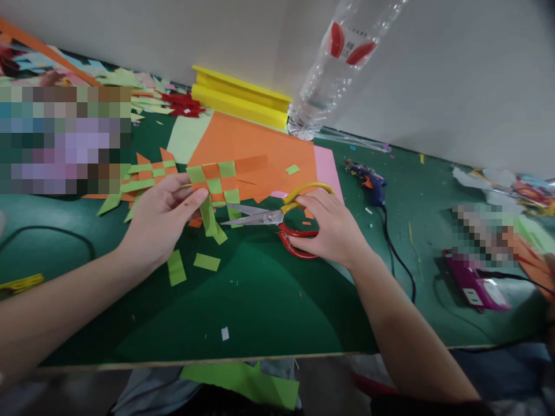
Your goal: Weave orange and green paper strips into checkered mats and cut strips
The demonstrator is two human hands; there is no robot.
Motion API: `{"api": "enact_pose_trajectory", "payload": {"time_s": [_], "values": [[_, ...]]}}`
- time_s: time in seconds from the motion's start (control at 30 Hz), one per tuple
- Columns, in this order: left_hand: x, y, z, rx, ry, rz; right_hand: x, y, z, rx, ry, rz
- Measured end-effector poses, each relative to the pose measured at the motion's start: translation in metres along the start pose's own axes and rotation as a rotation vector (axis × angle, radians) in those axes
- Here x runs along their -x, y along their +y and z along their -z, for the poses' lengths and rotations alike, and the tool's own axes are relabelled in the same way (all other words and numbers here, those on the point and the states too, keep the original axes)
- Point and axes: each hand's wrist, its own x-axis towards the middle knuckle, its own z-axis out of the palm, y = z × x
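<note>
Green tabletop [277,306], pale wall [243,46] behind: left fingers [193,203] pinch woven paper [215,185], right fingers [315,203] grip scissors [267,217].

A clear bottle [327,75] with a red-and-white label [352,47] stands before the pale wall [455,69], beside a yellow trough-shaped piece [240,101]. Rightward on the green bench [303,315] lie a blue glue gun [368,180] — its cable [385,221] trailing — and a purple power strip [474,284].
</note>
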Motion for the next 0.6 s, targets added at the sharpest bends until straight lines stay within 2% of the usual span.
{"api": "enact_pose_trajectory", "payload": {"time_s": [0.13, 0.3, 0.6], "values": [[-0.0008, -0.0025, 0.0032, -0.040, 0.022, -0.001, 0.0008, 0.0013, -0.0006, -0.023, -0.014, -0.021], [0.0008, -0.0045, 0.0047, -0.062, -0.053, -0.033, 0.0006, 0.0019, 0.0002, -0.051, -0.016, -0.040], [0.0007, -0.0049, 0.0050, -0.090, -0.044, -0.041, 0.0022, 0.0012, 0.0009, -0.007, 0.013, -0.054]]}}
